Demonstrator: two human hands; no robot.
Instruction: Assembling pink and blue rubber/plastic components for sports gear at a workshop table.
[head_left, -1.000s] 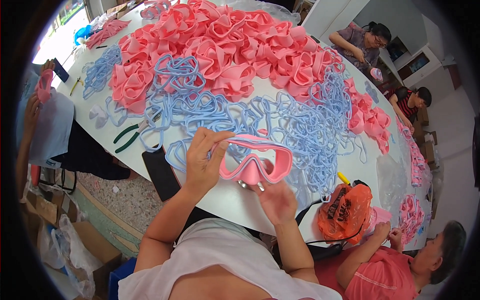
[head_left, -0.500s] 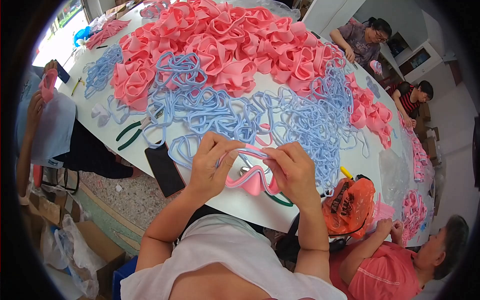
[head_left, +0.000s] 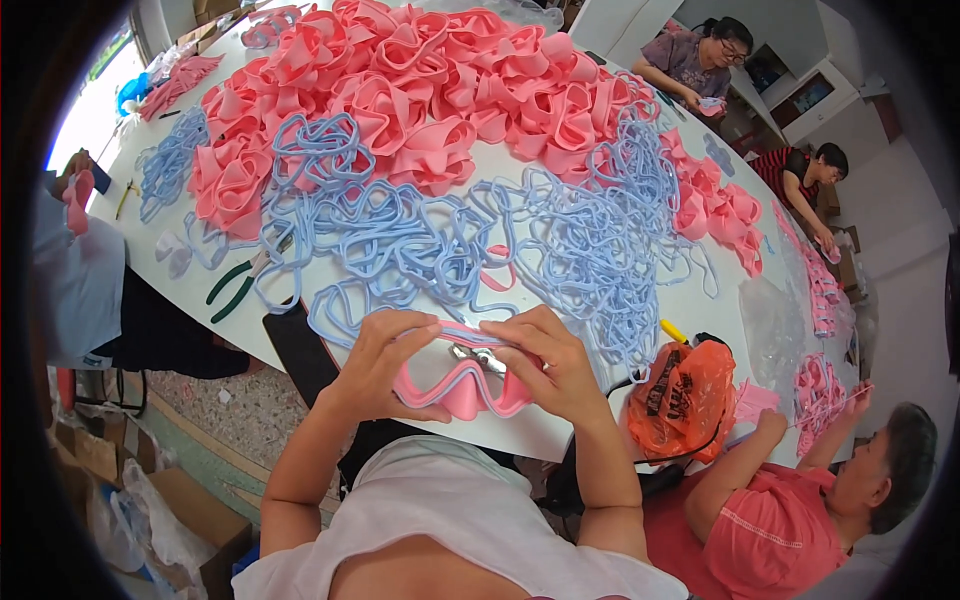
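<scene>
A pink soft diving mask frame point(head_left: 462, 398) with a nose pocket is stretched between my two hands above the table's near edge. A light-blue strip runs along its rim. My left hand point(head_left: 375, 368) is closed on the left side of the frame, thumb below and fingers on top. My right hand point(head_left: 548, 362) pinches the upper right edge. Through the frame's opening a shiny metal tool point(head_left: 478, 357) shows, partly hidden. Just beyond my hands lie tangled light-blue rubber rings point(head_left: 400, 235), with a small pink loop point(head_left: 497, 270) among them.
Behind the rings rises a heap of pink mask frames point(head_left: 400, 90). Green-handled pliers point(head_left: 235, 288) and a dark phone point(head_left: 302, 350) lie left. An orange plastic bag point(head_left: 682, 402) and yellow-handled tool point(head_left: 674, 331) are right. Co-workers sit right; another person stands left.
Both hands have lowered slightly with the mask frame, which now shows more fully. My left hand has shifted its hold along the frame's left side. The surroundings have slid left in view.
</scene>
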